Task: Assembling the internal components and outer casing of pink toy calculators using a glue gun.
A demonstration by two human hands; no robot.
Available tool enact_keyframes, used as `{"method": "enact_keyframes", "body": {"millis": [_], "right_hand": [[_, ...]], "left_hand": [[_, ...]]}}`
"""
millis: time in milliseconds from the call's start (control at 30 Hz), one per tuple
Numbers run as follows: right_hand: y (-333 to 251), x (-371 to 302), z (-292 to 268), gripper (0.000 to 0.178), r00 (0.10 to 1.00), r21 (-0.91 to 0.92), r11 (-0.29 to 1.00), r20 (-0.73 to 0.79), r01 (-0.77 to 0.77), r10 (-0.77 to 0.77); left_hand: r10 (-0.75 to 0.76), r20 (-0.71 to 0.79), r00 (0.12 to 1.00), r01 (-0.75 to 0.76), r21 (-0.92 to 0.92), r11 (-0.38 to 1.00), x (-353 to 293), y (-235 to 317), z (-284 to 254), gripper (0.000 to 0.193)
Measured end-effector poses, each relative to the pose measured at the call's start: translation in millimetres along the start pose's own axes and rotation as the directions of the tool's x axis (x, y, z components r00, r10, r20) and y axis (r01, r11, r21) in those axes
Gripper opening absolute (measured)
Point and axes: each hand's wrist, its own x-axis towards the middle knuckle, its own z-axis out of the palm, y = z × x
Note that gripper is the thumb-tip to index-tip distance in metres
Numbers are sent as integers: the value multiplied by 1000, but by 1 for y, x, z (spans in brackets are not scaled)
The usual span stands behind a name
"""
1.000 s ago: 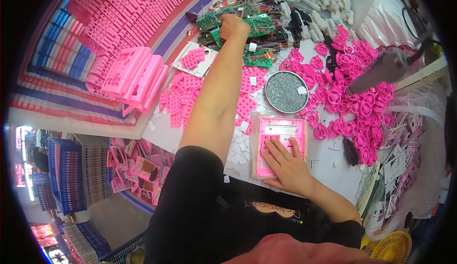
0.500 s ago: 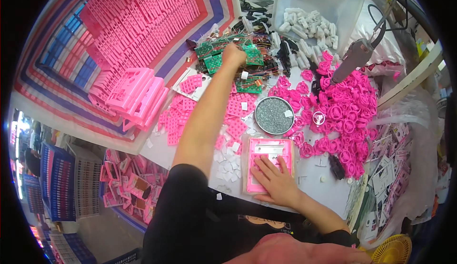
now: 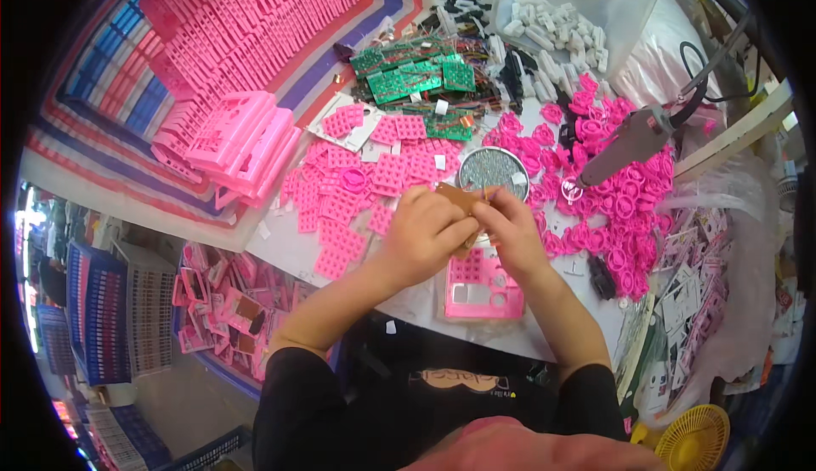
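Both of my hands are raised over the near middle of the table, around a brown circuit board (image 3: pixel 457 198). My left hand (image 3: pixel 425 231) is closed on the board, which is tilted, and its fingers cover much of it. With thumb and fingertips together, my right hand (image 3: pixel 513 231) pinches at the board's right side; whether it grips the edge or a wire is too small to tell. Just below the hands lies an open pink plastic casing (image 3: pixel 483 299), with a pink button pad (image 3: pixel 467 267) in its upper left part. The wrists partly hide the casing.
Beyond the hands are a round tin of small screws (image 3: pixel 493 169), loose pink button pads (image 3: pixel 340 246) and green circuit boards (image 3: pixel 408 80). At right, a grey powered screwdriver (image 3: pixel 629 144) hangs over pink rings (image 3: pixel 625 216). Stacked pink casings (image 3: pixel 238 144) stand left.
My left hand has come back from the circuit board pile with a brown board. My right hand has lifted off the pink casing and joined the left hand at the board.
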Motion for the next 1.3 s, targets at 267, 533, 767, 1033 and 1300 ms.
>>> {"method": "enact_keyframes", "body": {"millis": [267, 533, 767, 1033, 1300], "right_hand": [[-13, 1, 0, 13, 990, 25, 998, 130, -54, 50], [-11, 11, -9, 16, 960, -155, 981, 235, -118, 152], [-24, -7, -28, 28, 922, -55, 987, 352, -151, 161], [-10, -6, -30, 23, 932, -13, 999, 359, -49, 51], [-6, 4, -25, 19, 844, 97, 965, 512, -243, 161]], "left_hand": [[-659, 116, 743, 571, -624, 533, -48, 14, -36, 52], [-551, 710, 439, 804, -584, -112, -51, 4, -20, 39], [-721, 577, 384, 400, -808, -433, -61, -7, -18, 48], [-835, 444, 326, 432, -855, -286, -68, -3, -5, 46], [-668, 559, 490, 803, -588, 96, -56, 26, -28, 37]]}}
